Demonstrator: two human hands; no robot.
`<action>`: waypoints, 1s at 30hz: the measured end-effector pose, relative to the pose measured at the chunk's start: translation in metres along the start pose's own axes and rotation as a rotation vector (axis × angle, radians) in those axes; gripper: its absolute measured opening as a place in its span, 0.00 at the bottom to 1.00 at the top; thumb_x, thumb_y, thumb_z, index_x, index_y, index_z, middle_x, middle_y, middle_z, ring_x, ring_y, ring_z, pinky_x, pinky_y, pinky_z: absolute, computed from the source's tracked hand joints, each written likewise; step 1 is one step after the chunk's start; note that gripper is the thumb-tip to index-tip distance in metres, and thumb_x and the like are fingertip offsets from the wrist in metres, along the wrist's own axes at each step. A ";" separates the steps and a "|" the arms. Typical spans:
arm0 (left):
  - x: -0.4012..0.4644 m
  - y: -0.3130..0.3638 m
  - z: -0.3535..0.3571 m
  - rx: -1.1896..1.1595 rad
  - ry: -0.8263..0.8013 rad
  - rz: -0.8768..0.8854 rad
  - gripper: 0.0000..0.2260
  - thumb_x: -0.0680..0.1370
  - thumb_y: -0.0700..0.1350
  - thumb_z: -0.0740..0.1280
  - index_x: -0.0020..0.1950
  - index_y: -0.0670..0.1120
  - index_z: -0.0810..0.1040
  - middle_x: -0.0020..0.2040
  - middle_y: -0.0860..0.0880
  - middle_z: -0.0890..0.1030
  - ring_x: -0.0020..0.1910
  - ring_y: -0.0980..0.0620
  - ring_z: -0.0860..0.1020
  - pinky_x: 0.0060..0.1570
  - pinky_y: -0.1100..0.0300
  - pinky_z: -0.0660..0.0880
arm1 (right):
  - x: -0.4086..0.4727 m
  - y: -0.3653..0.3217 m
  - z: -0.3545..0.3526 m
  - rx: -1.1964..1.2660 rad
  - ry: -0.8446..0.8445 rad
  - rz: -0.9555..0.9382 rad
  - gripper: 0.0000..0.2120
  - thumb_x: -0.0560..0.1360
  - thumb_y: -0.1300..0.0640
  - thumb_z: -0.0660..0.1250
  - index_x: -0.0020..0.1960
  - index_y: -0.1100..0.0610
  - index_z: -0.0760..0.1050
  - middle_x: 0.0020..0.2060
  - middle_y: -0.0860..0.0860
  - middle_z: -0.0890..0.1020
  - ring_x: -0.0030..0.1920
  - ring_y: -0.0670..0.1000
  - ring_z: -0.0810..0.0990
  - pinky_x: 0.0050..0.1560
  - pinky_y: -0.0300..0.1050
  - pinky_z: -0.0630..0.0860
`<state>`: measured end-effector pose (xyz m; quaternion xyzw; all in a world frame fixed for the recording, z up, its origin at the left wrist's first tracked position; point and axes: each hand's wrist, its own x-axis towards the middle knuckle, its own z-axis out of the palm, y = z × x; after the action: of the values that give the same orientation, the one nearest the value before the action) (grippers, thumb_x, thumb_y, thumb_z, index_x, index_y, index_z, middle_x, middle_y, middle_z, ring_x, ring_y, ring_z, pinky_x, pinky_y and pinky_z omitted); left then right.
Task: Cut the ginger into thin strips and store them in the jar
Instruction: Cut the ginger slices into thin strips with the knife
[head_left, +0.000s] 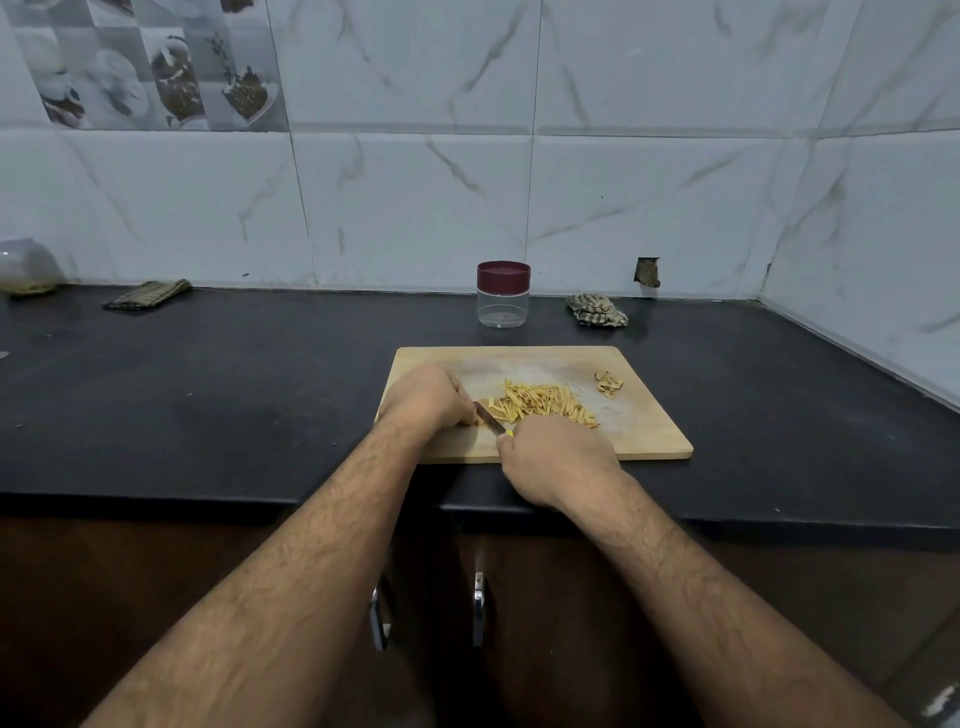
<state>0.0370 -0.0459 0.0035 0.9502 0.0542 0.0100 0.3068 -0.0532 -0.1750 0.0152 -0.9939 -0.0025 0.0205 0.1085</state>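
Pale yellow ginger strips (543, 406) are lying on my tan wooden cutting board (649, 421); clear jar (503, 295) is wearing a maroon lid; black countertop (234, 374); checked cloth (596, 310); grey-veined white tiles (649, 182).

Two bare forearms, both hairy from wrist to elbow; no sleeves, cuffs or gloves in view; left hand (427, 396) bare, knuckles showing, no ring or watch visible; right hand (558, 457) likewise bare, wrist unadorned; nothing worn on either arm as far as the frame's lower edge.
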 end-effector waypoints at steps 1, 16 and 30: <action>0.000 0.000 0.000 0.000 0.002 0.000 0.03 0.71 0.44 0.73 0.37 0.51 0.84 0.42 0.55 0.84 0.47 0.54 0.80 0.40 0.62 0.74 | 0.000 -0.001 0.000 -0.006 -0.003 0.003 0.16 0.83 0.48 0.53 0.56 0.54 0.77 0.45 0.49 0.76 0.47 0.53 0.75 0.46 0.47 0.69; 0.001 -0.003 -0.001 -0.041 -0.002 0.000 0.03 0.72 0.45 0.75 0.44 0.49 0.86 0.38 0.58 0.81 0.40 0.60 0.74 0.36 0.63 0.70 | -0.026 0.002 0.007 -0.112 0.015 0.048 0.12 0.83 0.53 0.57 0.60 0.54 0.76 0.49 0.52 0.78 0.46 0.54 0.74 0.42 0.47 0.70; 0.005 -0.003 -0.001 -0.009 -0.007 0.000 0.06 0.72 0.47 0.75 0.47 0.48 0.85 0.47 0.53 0.85 0.51 0.53 0.80 0.48 0.59 0.77 | -0.013 -0.007 0.004 -0.083 0.038 0.015 0.12 0.83 0.53 0.56 0.59 0.55 0.75 0.46 0.51 0.75 0.46 0.54 0.75 0.43 0.48 0.71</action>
<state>0.0414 -0.0422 0.0025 0.9487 0.0531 0.0071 0.3115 -0.0662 -0.1678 0.0130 -0.9977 0.0063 0.0023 0.0671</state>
